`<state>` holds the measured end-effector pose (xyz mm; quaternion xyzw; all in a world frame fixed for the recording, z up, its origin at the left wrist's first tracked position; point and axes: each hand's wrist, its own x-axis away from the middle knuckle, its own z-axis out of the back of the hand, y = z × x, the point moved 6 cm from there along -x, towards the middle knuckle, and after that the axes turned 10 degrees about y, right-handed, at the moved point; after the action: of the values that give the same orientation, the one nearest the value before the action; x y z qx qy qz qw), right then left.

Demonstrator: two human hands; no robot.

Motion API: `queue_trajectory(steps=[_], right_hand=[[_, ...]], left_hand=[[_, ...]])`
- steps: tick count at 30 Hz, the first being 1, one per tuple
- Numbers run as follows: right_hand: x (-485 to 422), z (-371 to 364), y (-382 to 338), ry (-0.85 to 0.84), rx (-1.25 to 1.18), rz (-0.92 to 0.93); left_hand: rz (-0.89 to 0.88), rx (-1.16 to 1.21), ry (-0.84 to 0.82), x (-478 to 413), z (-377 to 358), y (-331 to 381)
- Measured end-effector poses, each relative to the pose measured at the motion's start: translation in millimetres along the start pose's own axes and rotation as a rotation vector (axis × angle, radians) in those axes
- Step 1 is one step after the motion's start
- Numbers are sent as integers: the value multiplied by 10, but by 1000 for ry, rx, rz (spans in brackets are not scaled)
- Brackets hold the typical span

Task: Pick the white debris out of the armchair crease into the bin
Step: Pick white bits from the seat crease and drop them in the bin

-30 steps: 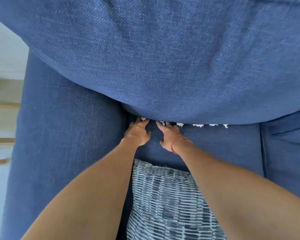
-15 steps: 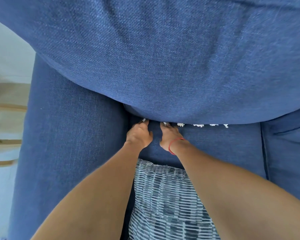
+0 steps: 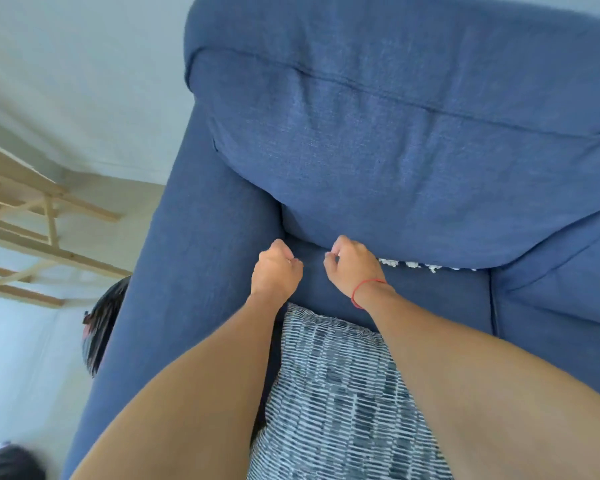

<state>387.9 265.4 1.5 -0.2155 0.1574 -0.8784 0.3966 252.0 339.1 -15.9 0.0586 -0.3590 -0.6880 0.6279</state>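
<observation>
White debris [image 3: 411, 264] lies in a line in the crease between the blue armchair's back cushion [image 3: 395, 161] and seat [image 3: 430, 299], to the right of my right hand. My right hand [image 3: 352, 265], with a red string at the wrist, is curled shut just in front of the crease, and white bits show at its fingertips. My left hand [image 3: 276, 270] is closed in a fist beside it; its fingers hide what it holds. No white shows in the crease between the two hands.
A blue-and-white patterned cushion [image 3: 340, 393] lies on the seat under my forearms. The left armrest [image 3: 194, 271] runs beside my left arm. A dark striped object [image 3: 99, 323] stands on the floor left of the armrest, another dark shape [image 3: 4, 462] at bottom left. A wooden rack [image 3: 32, 216] is further left.
Both hands have closed and pulled back a little from the crease. The white bits that lay at their fingertips are gone from the crease. The camera has tilted up and to the left.
</observation>
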Motion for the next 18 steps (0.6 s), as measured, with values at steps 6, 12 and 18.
queue_trajectory(steps=[6, 12, 18], right_hand=[[181, -5, -727, -12, -98, 32], [320, -269, -1493, -19, -89, 129], [543, -666, -2431, -96, -87, 266]], left_hand=[[71, 63, 110, 118, 796, -363], [111, 77, 177, 124, 1428, -1031], [157, 103, 275, 130, 1999, -1740]])
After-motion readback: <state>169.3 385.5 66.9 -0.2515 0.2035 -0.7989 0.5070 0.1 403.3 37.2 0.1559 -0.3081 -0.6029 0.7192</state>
